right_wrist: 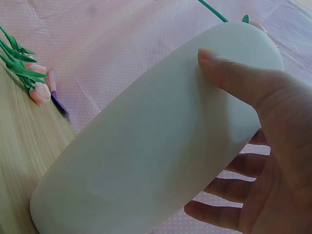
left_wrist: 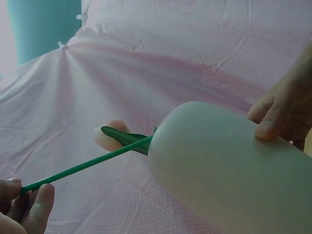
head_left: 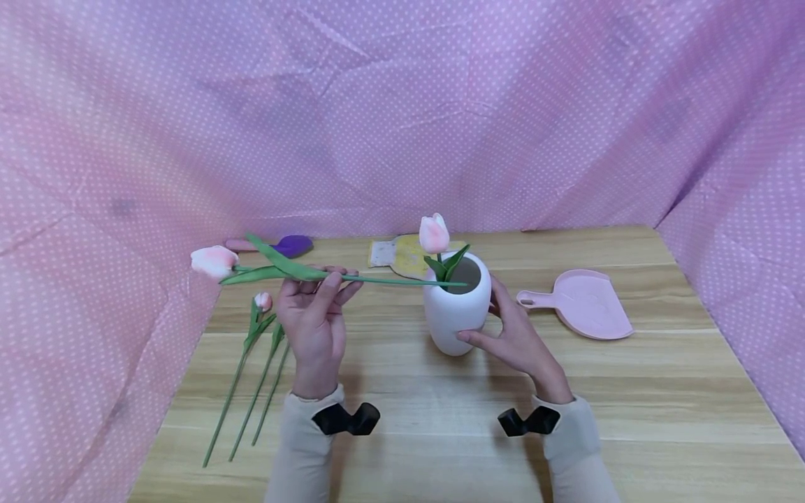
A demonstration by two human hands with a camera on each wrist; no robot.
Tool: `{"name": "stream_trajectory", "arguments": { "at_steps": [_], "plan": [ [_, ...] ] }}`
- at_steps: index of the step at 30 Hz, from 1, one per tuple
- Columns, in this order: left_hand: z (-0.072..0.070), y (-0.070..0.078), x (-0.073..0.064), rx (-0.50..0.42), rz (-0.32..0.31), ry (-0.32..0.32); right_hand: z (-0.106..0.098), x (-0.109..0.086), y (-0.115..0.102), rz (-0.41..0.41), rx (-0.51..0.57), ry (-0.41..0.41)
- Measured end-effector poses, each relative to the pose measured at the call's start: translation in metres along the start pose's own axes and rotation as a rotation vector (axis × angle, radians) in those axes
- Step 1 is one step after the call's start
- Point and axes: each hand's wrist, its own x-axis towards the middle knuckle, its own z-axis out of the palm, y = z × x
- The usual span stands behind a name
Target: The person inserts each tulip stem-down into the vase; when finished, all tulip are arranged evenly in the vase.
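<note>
My left hand (head_left: 312, 318) pinches the green stem of a pink and white artificial tulip (head_left: 215, 262) between thumb and fingers. The tulip lies sideways, bloom to the left, and its stem end overlaps the mouth of a white vase (head_left: 449, 321). In the left wrist view the stem (left_wrist: 87, 166) slants up to the vase's rim. My right hand (head_left: 518, 335) holds the vase from the right, thumb (right_wrist: 234, 75) on the near side and fingers round the other. Another pink tulip (head_left: 434, 233) stands in the vase, its lower stem hidden inside.
Several more tulips (head_left: 242, 374) lie on the wooden table at the left. Behind them is a small purple shovel (head_left: 294, 246) with a pink handle. A yellow and white flat object (head_left: 409, 256) lies behind the vase, partly covered. A pink dustpan (head_left: 591, 305) is at the right.
</note>
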Motion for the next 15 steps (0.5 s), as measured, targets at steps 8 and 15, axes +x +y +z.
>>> {"name": "stream_trajectory", "arguments": {
  "at_steps": [8, 15],
  "plan": [
    [0.013, -0.010, -0.003, 0.154, 0.037, -0.073, 0.000, 0.000, 0.001, -0.001, -0.002, -0.001],
    [0.022, -0.021, -0.010, 0.337, 0.066, -0.132, 0.000, 0.001, 0.001, -0.011, 0.004, -0.003]
  ]
}}
